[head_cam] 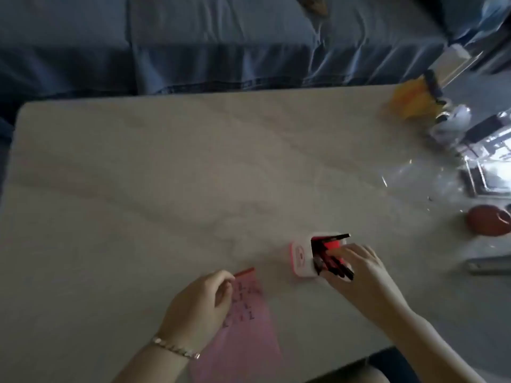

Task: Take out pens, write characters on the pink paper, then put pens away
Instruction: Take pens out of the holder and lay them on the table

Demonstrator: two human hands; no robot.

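A pink paper (pixel 249 327) with several dark handwritten characters lies on the pale marble table (pixel 166 175) near its front edge. My left hand (pixel 199 305) rests on the paper's upper left part, fingers loosely curled. To the right stands a pink and white pen holder (pixel 301 258) with several dark pens (pixel 331 265) sticking out of it. My right hand (pixel 356 269) is at the holder's right side, its fingers on the pens; whether they pinch a pen is too blurred to tell.
At the table's right edge are a clear plastic sheet (pixel 414 175), glass containers (pixel 481 150), a yellow object (pixel 412 100), a brown round object (pixel 489 223) and a grey flat item (pixel 489 265). A blue fabric sofa (pixel 193 42) runs behind the table.
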